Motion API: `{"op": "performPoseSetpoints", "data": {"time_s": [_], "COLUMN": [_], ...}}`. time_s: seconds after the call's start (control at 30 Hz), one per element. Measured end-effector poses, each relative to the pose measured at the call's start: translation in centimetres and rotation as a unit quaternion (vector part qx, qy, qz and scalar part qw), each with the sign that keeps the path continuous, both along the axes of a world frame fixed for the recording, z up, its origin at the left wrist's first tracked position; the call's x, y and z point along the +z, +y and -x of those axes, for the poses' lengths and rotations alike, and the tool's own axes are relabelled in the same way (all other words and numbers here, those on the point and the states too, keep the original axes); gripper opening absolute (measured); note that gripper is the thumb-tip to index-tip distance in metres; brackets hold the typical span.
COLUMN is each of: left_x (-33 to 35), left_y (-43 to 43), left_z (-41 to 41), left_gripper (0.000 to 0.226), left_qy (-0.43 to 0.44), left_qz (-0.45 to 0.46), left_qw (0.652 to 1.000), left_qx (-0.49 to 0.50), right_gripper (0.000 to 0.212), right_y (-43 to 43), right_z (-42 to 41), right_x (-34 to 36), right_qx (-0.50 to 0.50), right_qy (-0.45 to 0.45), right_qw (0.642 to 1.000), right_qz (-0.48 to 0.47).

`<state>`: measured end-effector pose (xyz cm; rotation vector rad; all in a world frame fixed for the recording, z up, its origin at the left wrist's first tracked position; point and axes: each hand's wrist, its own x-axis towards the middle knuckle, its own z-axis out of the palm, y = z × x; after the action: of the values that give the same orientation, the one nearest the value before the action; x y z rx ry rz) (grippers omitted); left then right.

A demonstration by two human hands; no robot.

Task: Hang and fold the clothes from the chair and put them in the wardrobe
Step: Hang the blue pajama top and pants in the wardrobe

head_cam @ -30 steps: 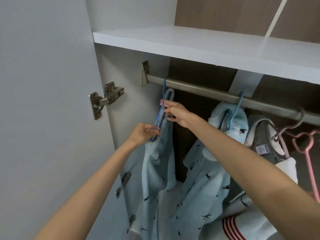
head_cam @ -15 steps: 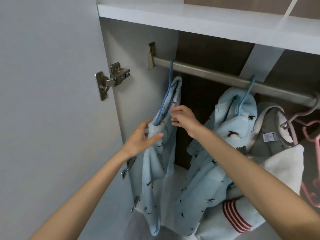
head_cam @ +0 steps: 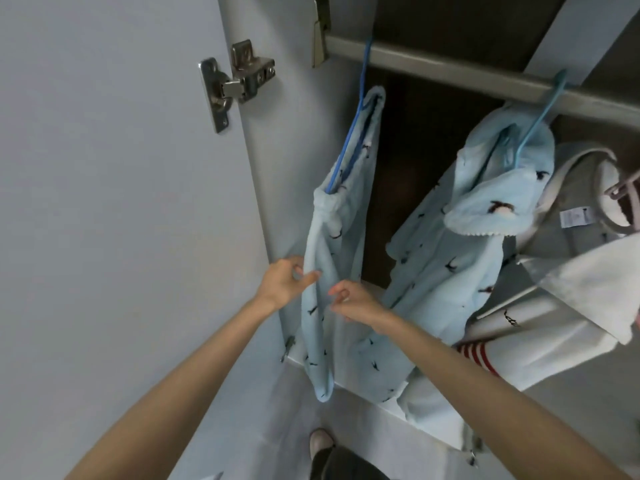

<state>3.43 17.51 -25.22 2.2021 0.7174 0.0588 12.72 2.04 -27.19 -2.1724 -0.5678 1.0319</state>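
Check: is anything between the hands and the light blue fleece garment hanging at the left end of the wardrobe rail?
Nothing visible. The left hand pinches the left edge of the light blue bird-print fleece garment on its blue wire hanger; the right hand is just in front of it, grip unclear. It hangs from the metal rail.

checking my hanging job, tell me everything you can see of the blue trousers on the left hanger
Light blue fleecy trousers with small dark prints, draped over a blue hanger at the left end of the rail. They hang limp, the leg end below the wardrobe floor. Left hand and right hand touch them mid-length; grip unclear.
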Motion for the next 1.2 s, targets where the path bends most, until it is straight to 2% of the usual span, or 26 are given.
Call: {"op": "performPoseSetpoints", "data": {"time_s": [0.17, 0.23, 0.37, 0.5, 0.67, 0.93, 1.1, 1.2], "left_x": [0.2, 0.6, 1.1, 1.6, 2.4, 2.8, 2.1, 1.1], "left_y": [-0.6, -1.0, -0.7, 0.2, 1.0, 1.8, 1.2, 0.5], "left_z": [-0.4, -0.5, -0.6, -0.7, -1.8, -2.4, -2.0, -1.5], "left_gripper": [0.025, 0.022, 0.012, 0.012, 0.014, 0.038, 0.026, 0.006], "left_qy": [-0.067, -0.087, -0.113, -0.151, -0.169, -0.178, -0.164, -0.148], "left_qz": [0.114, 0.159, 0.191, 0.205, 0.153, 0.133, 0.126, 0.149], "left_qw": [0.991, 0.983, 0.975, 0.967, 0.973, 0.973, 0.978, 0.977], "left_qx": [0.014, 0.015, 0.016, 0.033, 0.041, 0.057, 0.033, 0.029], "right_gripper": [0.047, 0.041, 0.022, 0.022, 0.026, 0.032, 0.029, 0.027], "right_y": [1.1, 1.9, 3.0, 3.2, 4.2, 4.9, 4.2, 3.7], "right_z": [2.2, 3.0, 2.8, 0.4, -3.2, -5.7, -4.5, -3.1], "right_x": [-3.2, -4.3, -5.7, -5.3, -4.0, -2.8, -4.2, -5.3], "right_qx": [0.001, -0.039, -0.162, -0.177, -0.217, -0.216, -0.178, -0.148], "right_qy": [0.048, 0.063, 0.095, 0.038, 0.057, 0.074, 0.053, 0.057], "right_qw": [0.999, 0.997, 0.979, 0.976, 0.966, 0.958, 0.974, 0.98], "right_qz": [-0.006, -0.02, -0.081, -0.125, -0.13, -0.17, -0.132, -0.118]}}
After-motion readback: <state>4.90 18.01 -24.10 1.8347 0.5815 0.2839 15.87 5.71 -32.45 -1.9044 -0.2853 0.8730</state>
